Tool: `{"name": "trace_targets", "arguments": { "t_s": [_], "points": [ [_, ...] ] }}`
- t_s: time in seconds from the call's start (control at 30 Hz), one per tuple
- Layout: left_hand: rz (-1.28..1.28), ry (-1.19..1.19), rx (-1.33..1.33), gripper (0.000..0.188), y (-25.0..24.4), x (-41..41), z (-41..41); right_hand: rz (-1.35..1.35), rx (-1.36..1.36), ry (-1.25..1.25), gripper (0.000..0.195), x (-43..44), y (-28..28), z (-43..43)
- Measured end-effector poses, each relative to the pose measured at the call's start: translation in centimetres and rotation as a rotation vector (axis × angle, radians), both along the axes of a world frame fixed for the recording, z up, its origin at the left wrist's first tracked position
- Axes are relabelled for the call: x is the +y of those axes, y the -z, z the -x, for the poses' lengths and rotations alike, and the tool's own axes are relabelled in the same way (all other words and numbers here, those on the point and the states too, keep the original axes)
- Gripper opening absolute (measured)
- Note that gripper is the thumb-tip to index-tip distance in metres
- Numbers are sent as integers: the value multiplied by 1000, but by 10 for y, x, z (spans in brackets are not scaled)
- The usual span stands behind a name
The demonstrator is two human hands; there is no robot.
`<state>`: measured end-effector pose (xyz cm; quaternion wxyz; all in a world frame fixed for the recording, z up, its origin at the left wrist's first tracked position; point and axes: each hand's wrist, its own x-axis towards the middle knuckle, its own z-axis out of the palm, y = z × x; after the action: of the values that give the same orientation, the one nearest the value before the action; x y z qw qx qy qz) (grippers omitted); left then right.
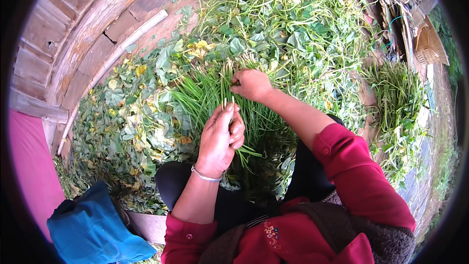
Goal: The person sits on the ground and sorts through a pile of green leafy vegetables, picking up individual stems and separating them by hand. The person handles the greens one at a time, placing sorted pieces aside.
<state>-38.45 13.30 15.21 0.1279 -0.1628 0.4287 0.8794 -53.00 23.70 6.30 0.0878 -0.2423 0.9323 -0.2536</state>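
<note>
My left hand (220,135), with a bracelet at the wrist, is closed around a few thin green stalks, their pale ends poking up past the thumb and their green tops (248,152) hanging out below the fingers. Ahead of it lies a pile of long thin green leafy stalks (199,93), with pale root ends towards the top of the view. My right hand (252,85) reaches in from the right, fingers curled at the root-end side of that pile. Whether its fingertips pinch a stalk cannot be told.
Cut vines and broad leaves (135,128) cover the ground around. Wooden planks (47,40) and a pale pole (117,53) curve along the left. A blue cloth (95,227) lies lower left. More bundled stems (397,106) and a woven basket (429,46) are right.
</note>
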Motion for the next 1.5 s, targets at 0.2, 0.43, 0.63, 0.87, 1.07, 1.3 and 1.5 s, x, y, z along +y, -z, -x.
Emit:
{"name": "trace_targets", "arguments": {
  "t_s": [0.2,0.43,0.63,0.87,1.07,1.3,1.5],
  "points": [
    [29,-129,-13,7,1,-2,6,203,-102,9,18,1,9,10],
    [106,-303,-22,14,7,-9,20,714,-634,-17,15,34,-29,-5],
    [372,-213,-26,18,21,0,30,814,-788,-48,15,59,-53,-25],
    [548,-208,167,13,43,19,40,873,-826,-117,13,73,-60,-30],
    [661,-165,386,11,51,19,44,906,-819,-203,14,83,-67,-31],
    [484,-148,348,4,38,15,45,982,-829,-239,17,86,-73,-31],
    [282,-37,149,4,7,4,40,990,-591,-72,21,87,-67,-21]
  ]
}}
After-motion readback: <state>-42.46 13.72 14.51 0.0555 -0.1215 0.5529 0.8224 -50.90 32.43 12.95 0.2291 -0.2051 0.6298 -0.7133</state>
